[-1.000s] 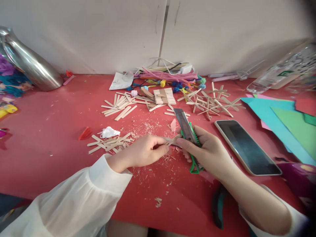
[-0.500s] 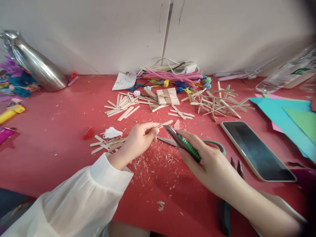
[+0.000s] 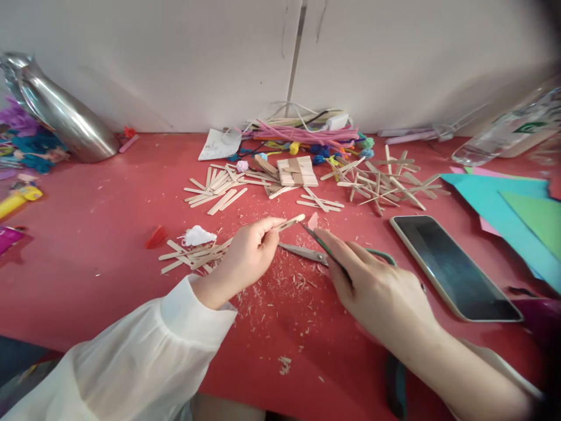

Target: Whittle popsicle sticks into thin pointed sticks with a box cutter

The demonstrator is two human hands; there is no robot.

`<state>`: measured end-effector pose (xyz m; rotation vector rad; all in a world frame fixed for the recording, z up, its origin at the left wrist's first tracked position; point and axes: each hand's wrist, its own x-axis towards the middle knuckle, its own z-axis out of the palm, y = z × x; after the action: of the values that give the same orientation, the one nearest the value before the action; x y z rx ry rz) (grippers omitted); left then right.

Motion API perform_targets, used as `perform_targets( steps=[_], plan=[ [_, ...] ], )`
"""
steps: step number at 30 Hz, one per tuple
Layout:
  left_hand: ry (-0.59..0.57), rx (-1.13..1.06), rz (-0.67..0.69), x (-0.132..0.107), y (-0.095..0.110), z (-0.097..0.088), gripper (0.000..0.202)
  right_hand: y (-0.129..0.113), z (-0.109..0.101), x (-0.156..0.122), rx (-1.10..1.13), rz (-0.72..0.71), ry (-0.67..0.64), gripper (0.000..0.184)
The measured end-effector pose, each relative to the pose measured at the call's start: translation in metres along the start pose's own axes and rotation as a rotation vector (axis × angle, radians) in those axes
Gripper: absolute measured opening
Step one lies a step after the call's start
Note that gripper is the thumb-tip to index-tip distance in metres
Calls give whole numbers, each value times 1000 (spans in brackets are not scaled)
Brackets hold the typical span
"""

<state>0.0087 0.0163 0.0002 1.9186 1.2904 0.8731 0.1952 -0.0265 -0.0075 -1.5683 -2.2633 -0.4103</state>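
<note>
My left hand (image 3: 254,248) pinches a wooden craft stick (image 3: 293,221), whose free end points right and slightly up. In my right hand (image 3: 377,286) is a utility knife (image 3: 326,247), its blade tip close to the stick's free end; whether they touch I cannot tell. Most of the knife's handle is hidden by my fingers. Beneath the knife lie scissors (image 3: 307,252) with a green handle, partly covered by my right hand. Wood shavings (image 3: 284,292) are scattered on the red table (image 3: 109,304) below my hands. More craft sticks (image 3: 197,255) lie beside my left wrist.
Further piles of craft sticks (image 3: 223,184) and tangled sticks (image 3: 390,181) lie behind. A phone (image 3: 456,266) and coloured paper (image 3: 504,204) are on the right, near a plastic bottle (image 3: 508,131). A metal jug (image 3: 65,111) stands at the left, and pink pipe cleaners (image 3: 307,134) lie by the wall.
My right hand has turned, so the knife shows edge-on and its green handle is mostly covered. The blade has shifted slightly right, past the stick's end. My left hand keeps its hold.
</note>
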Motion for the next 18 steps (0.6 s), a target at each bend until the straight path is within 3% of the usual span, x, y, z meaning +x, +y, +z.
perform_targets(
  steps=[6, 13, 18],
  plan=[
    [29, 22, -29, 3, -3, -1, 25, 4, 0, 4, 204, 77, 40, 38],
    [-73, -23, -48, 5, -9, 1, 14, 16, 8, 9, 705, 416, -101, 40],
    [-79, -26, -9, 6, -11, 0, 16, 19, 15, 11, 909, 502, -120, 40]
  ],
)
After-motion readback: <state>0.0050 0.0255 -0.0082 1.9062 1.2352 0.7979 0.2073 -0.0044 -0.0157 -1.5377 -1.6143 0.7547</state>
